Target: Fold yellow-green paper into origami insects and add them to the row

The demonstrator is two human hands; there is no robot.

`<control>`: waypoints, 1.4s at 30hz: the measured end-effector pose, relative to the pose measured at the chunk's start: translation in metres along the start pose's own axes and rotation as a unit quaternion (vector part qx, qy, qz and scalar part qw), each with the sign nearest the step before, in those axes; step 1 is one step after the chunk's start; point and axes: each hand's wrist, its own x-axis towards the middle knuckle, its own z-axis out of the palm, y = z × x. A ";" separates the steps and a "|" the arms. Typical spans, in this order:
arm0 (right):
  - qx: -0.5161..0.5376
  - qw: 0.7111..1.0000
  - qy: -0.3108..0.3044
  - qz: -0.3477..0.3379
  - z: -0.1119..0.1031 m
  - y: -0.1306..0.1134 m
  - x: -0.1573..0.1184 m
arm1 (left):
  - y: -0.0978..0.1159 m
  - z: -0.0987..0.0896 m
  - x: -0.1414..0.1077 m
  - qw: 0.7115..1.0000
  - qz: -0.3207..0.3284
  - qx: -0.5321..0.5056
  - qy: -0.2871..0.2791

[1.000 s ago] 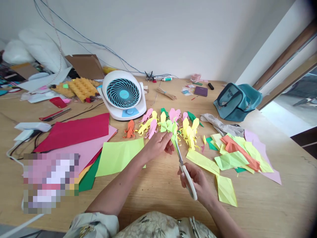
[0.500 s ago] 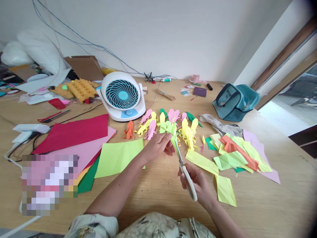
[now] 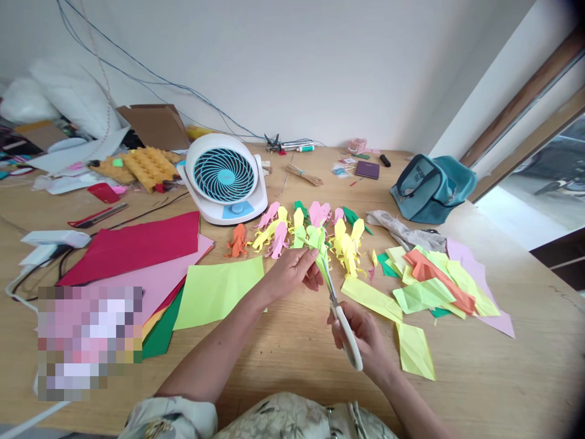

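Observation:
My left hand (image 3: 297, 268) is closed, pinching a light green piece of folded paper (image 3: 322, 256) over the table's middle. Wrapped round the white handles of a pair of scissors (image 3: 346, 335) is my right hand (image 3: 359, 329). The blades point up and away from me, and their tips meet the green paper beside my left fingers. Whether the blades are parted is too fine to tell. Just beyond my hands stand several folded paper figures in yellow (image 3: 349, 256), pink (image 3: 278, 240), orange (image 3: 237, 240) and green.
A white fan (image 3: 223, 177) stands behind the figures. Coloured paper sheets (image 3: 137, 244) lie left, with a light green sheet (image 3: 214, 292) by my left forearm. Cut paper pieces (image 3: 425, 295) and a grey cloth (image 3: 406, 231) lie right, before a teal bag (image 3: 432, 189). A box cutter (image 3: 98, 216) lies far left.
The green paper in my left hand has shifted slightly at its far end. Both hands and the scissors hold nearly the same place; the whole view has moved a little.

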 end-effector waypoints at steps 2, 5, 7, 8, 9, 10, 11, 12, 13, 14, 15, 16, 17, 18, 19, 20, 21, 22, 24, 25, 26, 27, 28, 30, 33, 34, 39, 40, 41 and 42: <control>0.002 1.000 0.000 0.001 0.001 0.000 0.000 | -0.001 0.000 0.000 1.000 0.002 0.000 -0.004; 0.006 1.000 0.002 -0.003 0.001 0.000 0.001 | -0.001 0.000 0.000 1.000 0.005 0.000 -0.008; 0.005 1.000 0.002 -0.005 0.001 0.001 0.001 | -0.001 0.000 0.000 1.000 0.005 -0.001 -0.008; 0.003 1.000 0.003 -0.005 0.000 0.002 0.001 | -0.001 0.000 0.000 1.000 0.005 0.000 -0.007; 0.000 1.000 0.004 -0.004 0.000 0.002 0.001 | -0.001 0.000 0.000 1.000 0.006 0.002 -0.005; -0.003 1.000 0.005 -0.003 0.000 0.003 0.001 | -0.001 0.000 0.000 1.000 0.007 0.005 -0.003; -0.005 1.000 0.005 -0.002 0.000 0.003 0.000 | -0.001 0.001 0.000 1.000 0.009 0.010 -0.001; -0.007 1.000 0.006 -0.002 -0.001 0.003 0.000 | -0.001 0.001 0.000 1.000 0.012 0.015 0.002; -0.010 1.000 0.006 -0.002 -0.001 0.003 0.000 | -0.001 0.001 0.000 1.000 0.013 0.020 0.004; -0.012 1.000 0.006 -0.002 -0.001 0.003 0.000 | -0.001 0.001 0.000 1.000 0.015 0.023 0.005; -0.015 1.000 0.007 -0.003 -0.001 0.003 0.000 | -0.001 0.001 0.000 1.000 0.016 0.023 0.006; -0.017 1.000 0.007 -0.005 -0.001 0.002 0.000 | -0.001 0.001 0.000 1.000 0.016 0.020 0.006; -0.018 1.000 0.008 -0.006 -0.001 0.002 0.000 | -0.001 0.001 0.000 1.000 0.016 0.015 0.004; -0.018 1.000 0.008 -0.006 -0.001 0.001 0.000 | -0.001 0.001 0.000 1.000 0.016 0.010 0.001; -0.015 1.000 0.007 -0.006 -0.001 0.001 0.000 | 0.000 0.002 0.000 1.000 0.016 0.007 -0.001; -0.010 1.000 0.005 -0.006 0.000 0.001 0.000 | 0.000 0.002 0.000 1.000 0.016 0.008 -0.001; -0.005 1.000 0.002 -0.004 0.000 0.001 0.001 | 0.000 0.002 0.001 1.000 0.016 0.013 -0.001; 0.001 1.000 -0.001 -0.001 0.000 0.001 0.001 | 0.001 0.002 0.001 1.000 0.017 0.022 0.001; 0.007 1.000 -0.003 0.004 0.000 0.001 0.001 | 0.001 0.002 0.000 0.999 0.023 0.045 0.007; 0.007 1.000 -0.001 0.005 -0.001 0.002 0.001 | 0.001 0.002 0.000 0.998 0.028 0.058 0.011; 0.006 1.000 0.001 0.005 -0.001 0.003 0.001 | 0.001 0.002 0.000 0.997 0.033 0.069 0.013; 0.005 1.000 0.003 0.004 -0.001 0.003 0.001 | 0.001 0.002 0.000 0.996 0.037 0.078 0.015; 0.003 1.000 0.004 0.003 -0.001 0.004 0.001 | 0.001 0.002 0.000 0.996 0.039 0.083 0.016; -0.002 1.000 0.005 -0.002 -0.002 0.005 0.001 | 0.001 0.002 0.000 0.996 0.036 0.077 0.015; -0.008 1.000 0.007 -0.008 -0.002 0.005 0.000 | 0.001 0.002 0.000 0.998 0.029 0.055 0.014; -0.009 1.000 0.008 -0.009 -0.002 0.005 0.000 | 0.001 0.002 0.000 0.998 0.030 0.052 0.015; -0.017 1.000 0.010 -0.007 -0.002 0.003 0.000 | -0.001 0.003 0.000 0.997 0.039 0.057 0.018; -0.017 1.000 0.009 -0.004 -0.002 0.003 0.000 | -0.001 0.003 0.001 0.997 0.041 0.059 0.021; -0.020 1.000 0.007 -0.001 -0.002 0.003 0.000 | -0.001 0.002 0.001 0.997 0.043 0.059 0.026; -0.027 1.000 0.005 0.001 -0.003 0.003 0.000 | -0.001 0.002 0.002 0.997 0.045 0.059 0.035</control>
